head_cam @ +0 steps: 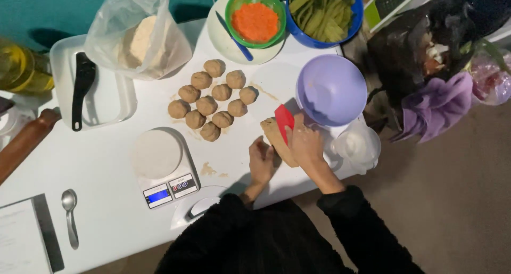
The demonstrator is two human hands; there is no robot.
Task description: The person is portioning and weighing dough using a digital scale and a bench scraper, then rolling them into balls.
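Cutting cleanly calls for the right hand, closed around the red dough scraper, to press straight down through the dough log on the white table while the left hand rests loosely open against its near end, steadying it.

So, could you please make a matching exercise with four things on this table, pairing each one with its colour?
Things:
1. scraper in the right hand
2. empty bowl beside that hand
3. bowl of grated carrot
4. bowl of vegetable strips

Colours:
a. blue
b. red
c. green
d. lilac

Pairs: 1-b, 2-d, 3-c, 4-a. The left hand rests by the dough log that the scraper presses on.
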